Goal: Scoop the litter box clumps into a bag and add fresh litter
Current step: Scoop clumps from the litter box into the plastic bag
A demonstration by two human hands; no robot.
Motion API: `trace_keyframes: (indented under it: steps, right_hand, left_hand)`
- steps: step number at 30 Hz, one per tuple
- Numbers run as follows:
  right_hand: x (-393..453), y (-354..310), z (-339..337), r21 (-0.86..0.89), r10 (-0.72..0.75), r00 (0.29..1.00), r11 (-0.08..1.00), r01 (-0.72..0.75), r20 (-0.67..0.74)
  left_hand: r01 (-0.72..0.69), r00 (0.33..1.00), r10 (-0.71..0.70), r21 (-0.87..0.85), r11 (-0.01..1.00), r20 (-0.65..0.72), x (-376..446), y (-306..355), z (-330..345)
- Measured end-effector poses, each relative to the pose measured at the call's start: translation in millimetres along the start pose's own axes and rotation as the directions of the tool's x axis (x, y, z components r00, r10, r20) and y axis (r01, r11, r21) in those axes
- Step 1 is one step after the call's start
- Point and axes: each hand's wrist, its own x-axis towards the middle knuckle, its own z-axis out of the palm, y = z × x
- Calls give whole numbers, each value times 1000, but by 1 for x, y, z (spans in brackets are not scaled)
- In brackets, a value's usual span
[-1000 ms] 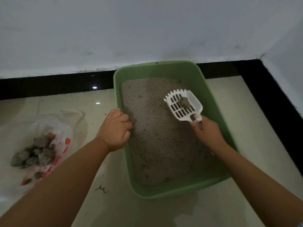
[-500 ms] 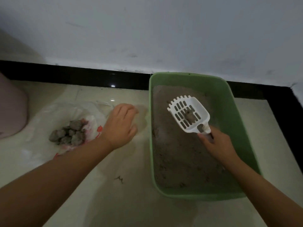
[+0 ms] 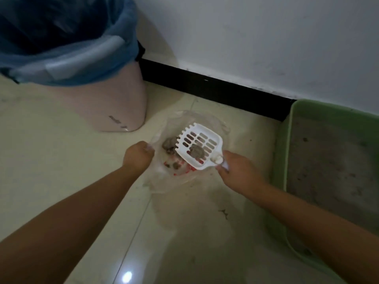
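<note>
Item: white slotted scoop point(image 3: 200, 147), one grey clump point(image 3: 196, 151) in its tray. We log it directly above the clear bag point(image 3: 184, 160). Right hand point(image 3: 238, 171), right of the bag, fingers wrapped round the scoop handle. Left hand point(image 3: 138, 156), at the bag's left edge, fingers curled, seemingly pinching the plastic; blur leaves us unsure. More clumps point(image 3: 170, 145) inside the bag. Green litter box point(image 3: 328, 165) well right of the bag; pink bin point(image 3: 98, 99) behind-left.

A white slotted plastic scoop point(image 3: 200, 147) carries a grey clump point(image 3: 196, 150). Beneath the scoop lies a clear plastic bag point(image 3: 180, 177) with red print. Right of the scoop, a pale green plastic litter box point(image 3: 287, 140) holds grey litter point(image 3: 332, 165). Left of the scoop, a pink bin point(image 3: 114, 105) wears a blue liner point(image 3: 86, 58).
</note>
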Motion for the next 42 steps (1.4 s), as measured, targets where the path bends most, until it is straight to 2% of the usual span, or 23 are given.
trace_keyframes:
  steps: [4, 6, 8, 9, 12, 14, 15, 16, 18, 20, 22, 25, 28, 31, 33, 36, 39, 42]
  right_hand:
    - [18, -27, 11, -315, -36, 999, 949, 32, -7]
    - [20, -36, 13, -471, -113, 994, 876, 100, 1]
    - [20, -35, 12, -555, -187, 982, 819, 146, -17]
    - [19, -35, 9, -564, -221, 974, 811, 156, -48]
    - [15, -30, -2, -563, -208, 978, 809, 169, -5]
    - [11, -17, -7, -450, -230, 968, 879, 160, -105]
    - [8, -9, -13, -386, -179, 970, 917, 104, -165]
    - [3, 1, -22, -339, -117, 971, 940, 40, -207]
    - [-13, 29, -43, -216, -16, 961, 975, -45, -275]
    - [-38, 60, -67, -137, 68, 957, 984, -111, -283]
    - [-70, 93, -89, -144, 157, 944, 968, -205, -291]
    - [-117, 137, -107, -156, 429, 877, 871, -465, -217]
    - [-154, 168, -116, -245, 615, 778, 740, -626, -127]
    - [-181, 188, -107, -317, 690, 724, 688, -653, 3]
    - [-188, 195, -95, -318, 680, 728, 711, -627, 84]
    - [-181, 197, -74, -225, 627, 768, 774, -592, 134]
    - [-162, 191, -52, -136, 535, 833, 844, -518, 143]
    - [-140, 181, -32, -42, 505, 851, 863, -504, 143]
  left_hand:
    - [-89, 993, 81, -88, 992, -89, 1, -10, -1]
    - [-135, 987, 126, -93, 986, -102, 1, -11, -1]
    - [-152, 986, 145, -91, 984, -85, 2, -10, -1]
    - [-162, 985, 155, -90, 983, -78, 2, -9, 0]
    - [-141, 987, 131, -117, 983, -89, -1, -1, 4]
    - [-113, 986, 104, -62, 992, -133, -5, 9, 6]
    - [-142, 972, 146, 32, 989, -185, -8, 13, 7]
    - [-234, 934, 263, 143, 962, -242, -10, 17, 11]
    - [-494, 794, 554, 265, 828, -251, -15, 34, 21]
    - [-706, 634, 753, 268, 656, -176, -20, 55, 39]
    - [-854, 469, 881, 219, 472, -67, -29, 84, 62]
    - [-967, 219, 976, 132, 217, -4, -54, 126, 99]
    - [-997, 71, 997, 36, 71, -15, -79, 161, 131]
    - [-997, -71, 996, 33, -73, 50, -86, 179, 154]
    - [-993, -110, 992, 38, -113, 69, -81, 180, 161]
    - [-992, -108, 993, 54, -111, 45, -78, 177, 166]
    - [-995, -66, 998, 72, -66, 6, -81, 170, 171]
    - [-1000, -31, 998, 0, -31, -62, -83, 165, 176]
